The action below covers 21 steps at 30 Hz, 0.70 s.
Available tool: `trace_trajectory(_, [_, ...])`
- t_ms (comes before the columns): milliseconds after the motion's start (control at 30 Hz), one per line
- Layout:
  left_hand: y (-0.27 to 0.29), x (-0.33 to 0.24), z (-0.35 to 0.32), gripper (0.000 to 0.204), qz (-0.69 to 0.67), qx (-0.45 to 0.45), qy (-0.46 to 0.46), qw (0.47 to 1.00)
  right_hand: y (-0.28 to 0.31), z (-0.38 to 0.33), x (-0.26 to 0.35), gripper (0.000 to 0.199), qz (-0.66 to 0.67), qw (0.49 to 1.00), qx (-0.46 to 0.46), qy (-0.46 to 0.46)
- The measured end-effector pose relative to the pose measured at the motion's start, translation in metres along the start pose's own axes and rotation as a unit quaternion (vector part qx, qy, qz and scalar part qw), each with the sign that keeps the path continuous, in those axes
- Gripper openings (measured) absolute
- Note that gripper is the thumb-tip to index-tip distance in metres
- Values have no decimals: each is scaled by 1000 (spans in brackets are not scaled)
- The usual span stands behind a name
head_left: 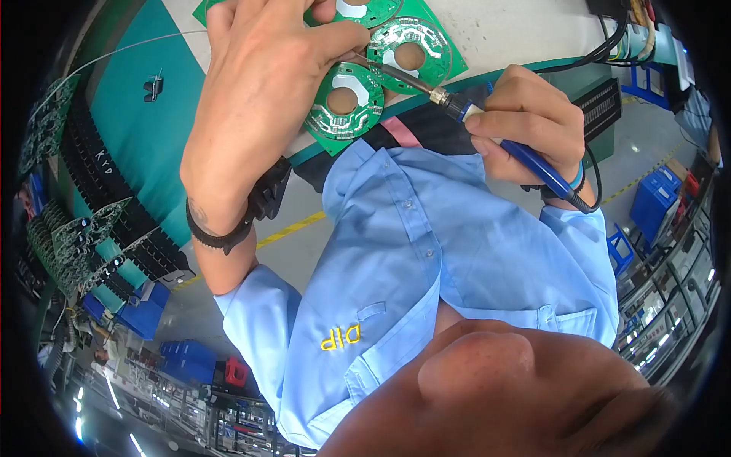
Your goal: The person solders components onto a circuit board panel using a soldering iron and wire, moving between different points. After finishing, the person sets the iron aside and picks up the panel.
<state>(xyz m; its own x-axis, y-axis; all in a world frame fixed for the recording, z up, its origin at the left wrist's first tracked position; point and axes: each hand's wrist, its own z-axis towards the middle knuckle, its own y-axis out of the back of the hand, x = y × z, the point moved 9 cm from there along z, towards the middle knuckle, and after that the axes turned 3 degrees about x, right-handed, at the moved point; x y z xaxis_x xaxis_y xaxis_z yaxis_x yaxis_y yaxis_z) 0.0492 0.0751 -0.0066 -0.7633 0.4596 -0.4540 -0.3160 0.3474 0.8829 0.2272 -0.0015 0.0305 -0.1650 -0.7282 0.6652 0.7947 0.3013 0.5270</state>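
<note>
My right hand (533,126) grips a soldering iron (464,110) by its blue handle. The tip points left, onto or just over a green circuit board panel (365,97) with round sections, each with a hole in the middle. My left hand (263,84) lies over the panel's left part and hides some of it. A thin solder wire (162,36) runs in from the left to that hand. Its end shows between thumb and fingers, close to the iron's tip. Whether wire and tip touch, I cannot tell.
A teal mat (126,99) covers the table at left, with a small dark part (154,87) on it. Black racks (99,167) hold upright circuit boards (72,251) beyond. Dark cables (586,61) run along the right. Blue bins (655,199) stand on the floor.
</note>
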Motion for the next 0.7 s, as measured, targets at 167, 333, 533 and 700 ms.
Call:
trace_trajectory(167, [13,6,-27,16,-327,-390,-386,769,-2,-2,0,18,-10,1000,5,-11])
trace_trajectory(333, [45,-33,-13,14,-120,-144,-140,972,-1,-4,-1,18,-16,1000,6,-18])
trace_trajectory(533, [38,-17,-17,15,-11,-38,7,999,-3,-1,-1,19,-10,1000,5,-15])
trace_trajectory(700, [41,-16,-18,15,-31,-73,4,997,-2,-1,-1,19,-3,1000,5,-20])
